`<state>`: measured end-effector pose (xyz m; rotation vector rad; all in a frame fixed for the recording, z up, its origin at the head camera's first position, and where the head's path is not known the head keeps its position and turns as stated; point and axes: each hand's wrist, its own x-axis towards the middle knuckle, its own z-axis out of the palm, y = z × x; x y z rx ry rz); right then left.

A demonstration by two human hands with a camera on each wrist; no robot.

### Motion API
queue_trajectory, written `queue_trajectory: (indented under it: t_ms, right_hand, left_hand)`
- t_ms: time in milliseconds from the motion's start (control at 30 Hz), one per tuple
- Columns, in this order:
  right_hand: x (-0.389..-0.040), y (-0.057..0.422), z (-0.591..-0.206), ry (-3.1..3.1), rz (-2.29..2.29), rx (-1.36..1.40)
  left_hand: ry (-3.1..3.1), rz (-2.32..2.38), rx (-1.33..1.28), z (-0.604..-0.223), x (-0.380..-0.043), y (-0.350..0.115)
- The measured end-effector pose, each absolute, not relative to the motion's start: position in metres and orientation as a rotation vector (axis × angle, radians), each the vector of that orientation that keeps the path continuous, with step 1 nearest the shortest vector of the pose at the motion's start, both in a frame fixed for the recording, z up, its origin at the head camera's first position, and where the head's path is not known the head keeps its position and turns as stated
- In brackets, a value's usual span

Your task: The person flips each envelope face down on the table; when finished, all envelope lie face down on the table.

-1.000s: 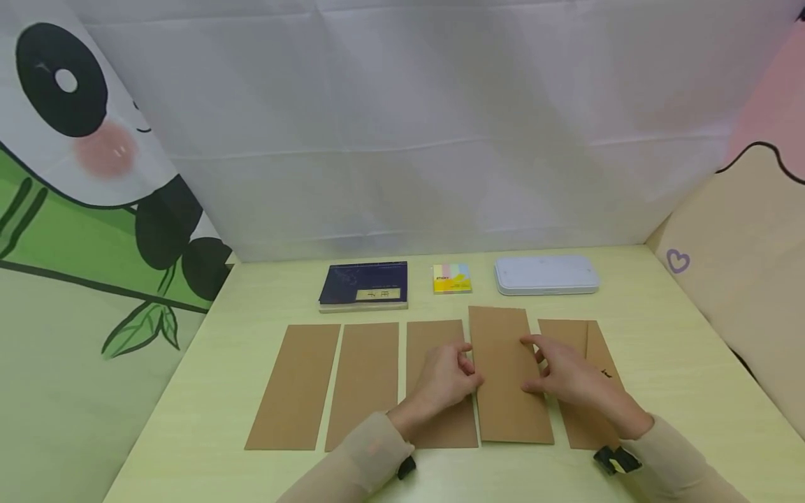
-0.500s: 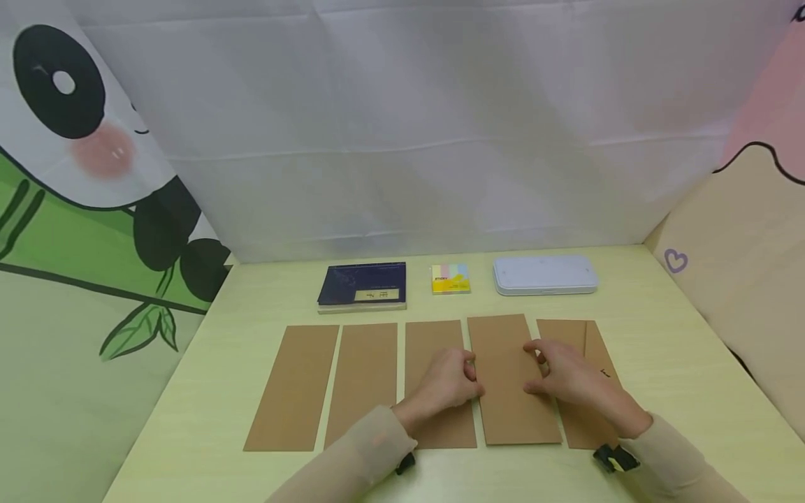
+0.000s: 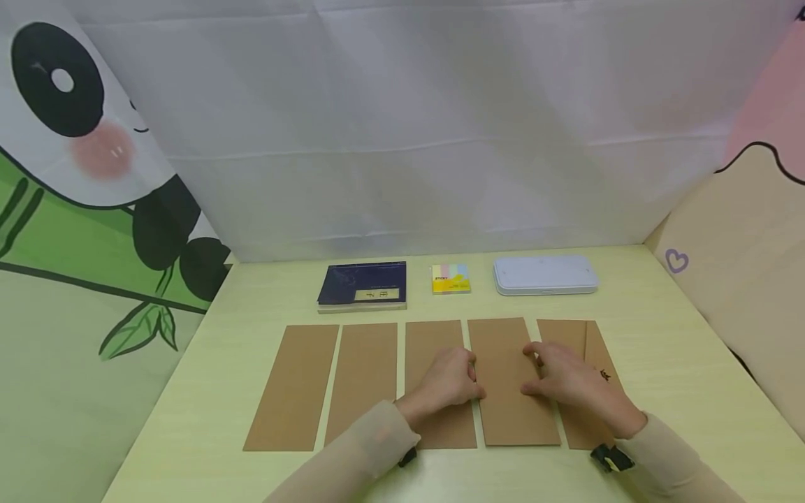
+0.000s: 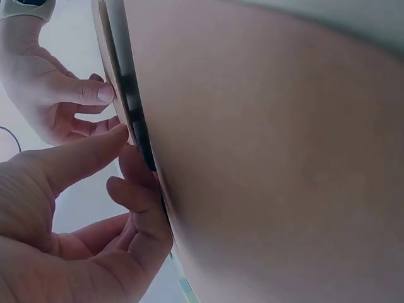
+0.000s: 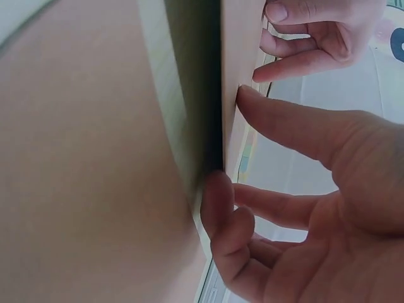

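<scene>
Both hands hold a brown kraft paper envelope, fourth from the left in a row on the table. My left hand pinches its left long edge, thumb on top and fingertips at the rim. Opposite, my right hand pinches the right long edge. In the right wrist view the thumb lies on the envelope's top face, with curled fingers at its edge and a dark gap beneath. My left forearm crosses the third envelope. Under my right hand lies the rightmost envelope, with a fold line and dark handwriting.
Two more brown envelopes, the leftmost and the second, lie flat at left. Behind the row are a dark blue book, a sticky note pack and a white case. A white cloth hangs behind the table.
The held envelope has slid toward me and slightly right, its far edge coming level with its neighbours. Both hands keep their grip and have barely moved.
</scene>
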<state>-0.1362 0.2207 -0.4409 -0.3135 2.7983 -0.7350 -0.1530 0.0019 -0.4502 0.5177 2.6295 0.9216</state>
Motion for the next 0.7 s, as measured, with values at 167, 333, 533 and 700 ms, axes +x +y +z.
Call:
queue_trajectory:
  t_ms: [167, 333, 533, 700]
  right_hand:
    - [-0.1344, 0.2196, -0.4406, 2.816, -0.725, -0.337]
    - [-0.1325, 0.2188, -0.4395, 2.819, -0.737, -0.340]
    - [-0.1309, 0.2180, -0.4397, 2.820, -0.727, -0.301]
    - [-0.1291, 0.2197, -0.4369, 2.806, -0.757, -0.281]
  left_hand:
    - [2.620, 0.904, 0.518, -0.4502, -0.1532, 0.0031]
    - [2.603, 0.908, 0.499, -0.4481, -0.1522, 0.0038]
    - [2.609, 0.893, 0.481, -0.4460, -0.1511, 0.0044]
    - [2.595, 0.903, 0.507, -0.4461, -0.1515, 0.0028]
